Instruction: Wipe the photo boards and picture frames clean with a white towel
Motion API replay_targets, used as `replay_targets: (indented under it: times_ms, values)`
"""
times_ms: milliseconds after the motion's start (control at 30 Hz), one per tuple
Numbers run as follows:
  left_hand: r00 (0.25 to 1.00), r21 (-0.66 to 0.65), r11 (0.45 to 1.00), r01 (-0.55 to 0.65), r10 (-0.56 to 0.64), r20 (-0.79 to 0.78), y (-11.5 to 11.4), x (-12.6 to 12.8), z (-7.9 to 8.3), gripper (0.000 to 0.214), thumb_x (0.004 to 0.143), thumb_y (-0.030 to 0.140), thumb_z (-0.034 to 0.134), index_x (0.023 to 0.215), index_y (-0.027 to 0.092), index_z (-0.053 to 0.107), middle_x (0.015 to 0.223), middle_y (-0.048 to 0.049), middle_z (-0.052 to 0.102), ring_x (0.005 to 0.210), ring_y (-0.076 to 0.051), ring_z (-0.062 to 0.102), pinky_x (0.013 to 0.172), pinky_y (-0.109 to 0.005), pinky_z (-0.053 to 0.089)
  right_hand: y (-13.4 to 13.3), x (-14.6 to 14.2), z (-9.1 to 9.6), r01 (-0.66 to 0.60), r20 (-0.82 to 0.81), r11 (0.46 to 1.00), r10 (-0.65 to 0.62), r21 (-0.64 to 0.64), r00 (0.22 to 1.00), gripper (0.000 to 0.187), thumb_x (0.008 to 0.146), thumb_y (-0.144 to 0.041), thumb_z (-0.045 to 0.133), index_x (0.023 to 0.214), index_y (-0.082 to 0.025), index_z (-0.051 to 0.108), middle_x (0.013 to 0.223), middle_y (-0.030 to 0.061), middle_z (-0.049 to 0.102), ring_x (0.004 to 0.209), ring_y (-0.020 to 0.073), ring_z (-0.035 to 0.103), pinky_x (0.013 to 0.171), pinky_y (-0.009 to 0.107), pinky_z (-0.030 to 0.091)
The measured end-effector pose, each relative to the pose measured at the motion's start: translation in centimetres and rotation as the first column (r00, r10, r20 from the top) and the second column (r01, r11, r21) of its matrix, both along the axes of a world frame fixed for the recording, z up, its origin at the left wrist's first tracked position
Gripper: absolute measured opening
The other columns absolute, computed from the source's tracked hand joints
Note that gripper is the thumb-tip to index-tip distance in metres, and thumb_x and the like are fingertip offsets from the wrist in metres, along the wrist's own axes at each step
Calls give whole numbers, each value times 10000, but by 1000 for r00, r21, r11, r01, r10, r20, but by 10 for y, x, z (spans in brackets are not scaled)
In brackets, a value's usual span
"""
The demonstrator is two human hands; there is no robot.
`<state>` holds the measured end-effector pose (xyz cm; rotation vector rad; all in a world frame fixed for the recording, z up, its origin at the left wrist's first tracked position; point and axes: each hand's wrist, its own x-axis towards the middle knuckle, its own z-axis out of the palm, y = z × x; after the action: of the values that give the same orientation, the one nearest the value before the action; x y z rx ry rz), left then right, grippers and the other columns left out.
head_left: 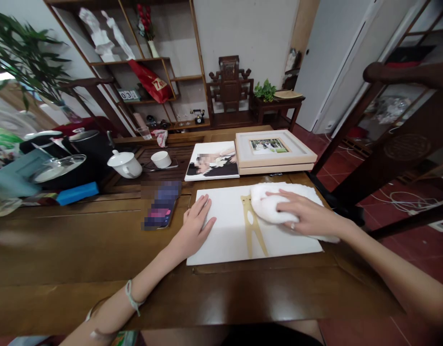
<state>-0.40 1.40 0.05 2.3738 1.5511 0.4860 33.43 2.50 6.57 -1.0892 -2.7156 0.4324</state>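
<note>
With fingers (pixel 288 206) of the right hand (pixel 305 212) bunched over the white cloth (pixel 265 204), left hand (pixel 194 229) spread flat on the white panel (pixel 221 230), best to wipe lightly around the tan stand (pixel 248 216). Panel on the table (pixel 221 290), nearer than the framed photo (pixel 269 145), long axis crosswise, stand legs pointing away from that photo.

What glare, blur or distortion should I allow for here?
Head view: glare pools on the tabletop nearer the camera than the white board; the white cloth shows little detail; pixelation covers most of the phone; toward the right edge, the dark chair looks stretched and slanted.
</note>
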Motion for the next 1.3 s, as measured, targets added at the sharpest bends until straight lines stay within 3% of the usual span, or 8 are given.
replay_targets:
  times_ms: [133, 300, 433, 567, 700, 1000, 1100, 1300]
  values:
    - [1000, 11, 1000, 2, -2, 8, 0, 0, 0, 527, 988, 374, 349, 1468, 160, 317, 1567, -188, 275, 1468, -284, 210, 1135, -520, 232, 15, -16, -16, 52, -67, 984, -41, 170, 997, 209, 781, -144, 552, 961, -168, 655, 1278, 174, 607, 1362, 342, 389, 1081, 576, 337]
    - [1000, -10, 1000, -5, 5, 19, -1, 1, 1, 532, 986, 379, 344, 1466, 150, 318, 1573, -190, 258, 1474, -285, 188, 1144, -528, 208, -44, -33, -24, -214, -30, 939, 230, 269, 973, 211, 764, -110, 598, 934, -200, 686, 1470, 153, 438, 1413, 359, 282, 1101, 654, 241]
    - [1000, -32, 999, -14, 15, 10, -2, 3, 4, 535, 986, 375, 340, 1469, 148, 310, 1579, -190, 243, 1476, -284, 178, 1145, -544, 192, -74, -44, -21, -363, -29, 902, 379, 233, 925, 111, 790, -139, 632, 840, -217, 693, 1494, 118, 416, 1437, 363, 206, 1113, 663, 196]
    - [1000, -23, 1000, -7, 7, 11, -2, 2, 5, 532, 984, 371, 348, 1465, 145, 317, 1576, -192, 249, 1476, -284, 179, 1145, -536, 197, -43, -48, -17, -263, -4, 953, 267, 151, 964, 349, 725, -77, 606, 1051, -179, 677, 1456, 184, 448, 1419, 337, 275, 1121, 615, 238]
    - [1000, -1, 1000, 2, -2, 16, -1, 1, 2, 530, 982, 361, 364, 1469, 159, 314, 1572, -188, 262, 1471, -289, 195, 1139, -527, 216, -15, -53, -15, -185, 22, 968, 184, 167, 983, 385, 727, -59, 576, 1094, -141, 663, 1423, 231, 470, 1412, 327, 295, 1122, 599, 247]
    - [999, 46, 999, 10, -12, 45, -1, 1, -4, 487, 1006, 277, 242, 1473, 164, 323, 1567, -172, 283, 1468, -271, 213, 1140, -506, 227, -80, -60, -1, -332, 102, 941, 325, 68, 940, 313, 779, -143, 610, 1078, -207, 675, 1486, 175, 407, 1412, 359, 282, 1118, 615, 258]
    - [999, 43, 999, 8, -10, 39, -1, 0, -4, 493, 999, 255, 235, 1470, 141, 325, 1562, -187, 284, 1467, -280, 210, 1136, -518, 230, -67, -66, 2, -336, 129, 936, 322, 102, 938, 322, 775, -157, 634, 1090, -209, 670, 1435, 180, 463, 1379, 356, 350, 1106, 592, 295]
    - [998, -1, 1000, -5, 5, 58, -1, 0, -4, 499, 995, 259, 237, 1464, 122, 332, 1564, -187, 282, 1470, -273, 201, 1143, -516, 211, 1, -96, 1, -296, 261, 913, 224, 281, 939, 357, 743, -155, 676, 1099, -122, 670, 1346, 243, 515, 1305, 398, 423, 1056, 590, 332]
